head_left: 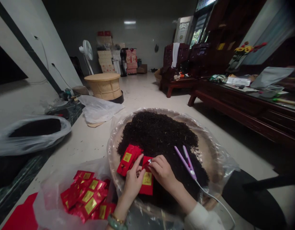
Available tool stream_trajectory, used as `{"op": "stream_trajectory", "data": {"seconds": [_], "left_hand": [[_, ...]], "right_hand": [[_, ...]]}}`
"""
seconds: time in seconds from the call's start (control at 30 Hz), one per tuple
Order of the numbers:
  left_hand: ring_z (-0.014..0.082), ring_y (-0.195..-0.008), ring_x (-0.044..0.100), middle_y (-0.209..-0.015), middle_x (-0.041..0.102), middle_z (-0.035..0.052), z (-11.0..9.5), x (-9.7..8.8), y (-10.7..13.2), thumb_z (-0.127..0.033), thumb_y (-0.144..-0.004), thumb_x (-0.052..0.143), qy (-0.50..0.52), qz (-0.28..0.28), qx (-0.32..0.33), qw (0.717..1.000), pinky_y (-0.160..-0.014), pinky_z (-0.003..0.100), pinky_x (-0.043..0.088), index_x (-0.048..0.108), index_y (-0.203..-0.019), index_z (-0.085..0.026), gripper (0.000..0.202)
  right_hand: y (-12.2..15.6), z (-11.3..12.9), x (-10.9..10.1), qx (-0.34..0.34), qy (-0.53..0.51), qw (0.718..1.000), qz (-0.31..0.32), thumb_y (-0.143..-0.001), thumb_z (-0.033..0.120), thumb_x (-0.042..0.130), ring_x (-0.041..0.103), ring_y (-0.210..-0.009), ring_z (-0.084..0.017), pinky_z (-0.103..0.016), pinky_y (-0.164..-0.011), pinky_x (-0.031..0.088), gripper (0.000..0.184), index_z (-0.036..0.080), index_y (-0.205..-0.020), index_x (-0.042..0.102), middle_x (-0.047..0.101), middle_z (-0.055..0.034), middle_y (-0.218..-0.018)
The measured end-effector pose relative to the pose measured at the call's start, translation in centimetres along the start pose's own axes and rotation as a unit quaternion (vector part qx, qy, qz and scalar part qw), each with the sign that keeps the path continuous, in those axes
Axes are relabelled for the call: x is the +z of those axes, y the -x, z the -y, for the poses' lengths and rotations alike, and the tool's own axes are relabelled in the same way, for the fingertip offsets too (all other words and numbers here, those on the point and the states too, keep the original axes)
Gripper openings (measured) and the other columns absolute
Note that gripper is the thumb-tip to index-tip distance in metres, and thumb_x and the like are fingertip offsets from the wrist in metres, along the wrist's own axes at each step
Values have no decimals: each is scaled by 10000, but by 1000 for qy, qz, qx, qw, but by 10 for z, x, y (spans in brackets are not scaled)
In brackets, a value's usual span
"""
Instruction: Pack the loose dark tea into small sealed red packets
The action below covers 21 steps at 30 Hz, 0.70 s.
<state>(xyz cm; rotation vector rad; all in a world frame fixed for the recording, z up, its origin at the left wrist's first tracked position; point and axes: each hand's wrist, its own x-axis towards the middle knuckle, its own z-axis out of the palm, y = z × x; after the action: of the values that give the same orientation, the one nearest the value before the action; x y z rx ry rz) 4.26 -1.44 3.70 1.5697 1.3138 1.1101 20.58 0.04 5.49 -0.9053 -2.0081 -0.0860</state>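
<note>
My right hand [162,171] pinches the top of a small red packet [147,187] with a yellow label, where a bit of silvery lining shows. On the packet's left side, my left hand [133,179] curls its thumb and fingers at the edge; part of that grip is hidden. Both hands are over a wide round basket [213,153] lined with clear plastic and heaped with dark dried tea leaves [159,131]. A pile of red packets [128,159] lies on the leaves by my left fingers. Right of my hands rests a purple hair straightener [186,163], its jaws apart.
Filled red packets [88,196] lie in a clear bag at front left. Behind it sits another bag of dark leaves [36,128]. A white cord [215,199] trails right, near a black round base [255,203]. A dark wooden table [245,105] stands right, a round stool [103,84] further back.
</note>
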Motion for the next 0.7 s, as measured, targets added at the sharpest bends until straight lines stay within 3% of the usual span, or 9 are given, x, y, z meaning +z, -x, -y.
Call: {"op": "stream_trajectory", "data": {"seconds": [0.1,0.2,0.33,0.43,0.5,0.57,0.63,0.7], "left_hand": [[209,-983,684,-1073,740,74,2,-7,-3,-238,-813,532,-32,23,23,999,-916,338,524,693,-1142,-211,368],[244,-1081,657,-1148,717,86,9,-19,-9,-278,-802,578,-64,11,10,998,-993,408,487,687,-1146,-217,366],[288,-1223,557,-1297,614,132,16,-37,-20,-381,-745,675,-111,-62,15,992,-1054,472,420,639,-1205,-203,495],[306,-1325,446,-1414,507,135,14,-40,-22,-416,-726,692,-106,-125,27,986,-1106,486,343,634,-1198,-204,521],[284,-1246,528,-1304,605,122,11,-34,-20,-452,-770,646,-51,-128,11,990,-1071,450,394,649,-1157,-197,463],[252,-992,667,-1015,729,95,7,-24,-15,-523,-815,574,25,-98,-36,994,-920,402,518,687,-1019,-176,418],[221,-737,691,-774,726,53,5,-15,-11,-613,-795,555,82,-81,-81,990,-758,368,573,692,-857,-163,474],[200,-612,667,-666,691,24,3,-9,-7,-683,-741,576,122,-74,-108,984,-662,348,582,672,-747,-161,530]], "right_hand": [[-4,1,-4,11,-48,998,39,-951,157,460,521,-664,-174,-303,-612,468,196,198,-795,572,620,-40,-705],[0,-3,-6,79,-91,992,43,-945,189,458,546,-648,-173,-312,-637,481,180,208,-807,573,611,-28,-690],[8,-15,-6,248,-157,956,-19,-919,277,501,633,-783,-210,-310,-664,521,155,212,-916,641,685,-71,-825],[9,-18,-7,326,-234,915,-28,-914,367,504,667,-803,-230,-328,-683,543,252,206,-962,693,724,-79,-870],[6,-14,-11,345,-295,891,-2,-911,416,509,684,-807,-237,-351,-722,554,305,206,-980,718,741,-78,-897],[2,-6,-17,338,-333,879,43,-885,442,556,685,-889,-259,-402,-833,540,310,210,-978,740,751,-79,-941],[1,2,-21,319,-356,873,101,-845,453,620,660,-1004,-285,-465,-959,478,298,214,-956,758,754,-77,-992],[3,5,-23,322,-381,856,137,-804,470,670,642,-1058,-298,-498,-1004,442,336,209,-998,754,747,-79,-1046]]}}
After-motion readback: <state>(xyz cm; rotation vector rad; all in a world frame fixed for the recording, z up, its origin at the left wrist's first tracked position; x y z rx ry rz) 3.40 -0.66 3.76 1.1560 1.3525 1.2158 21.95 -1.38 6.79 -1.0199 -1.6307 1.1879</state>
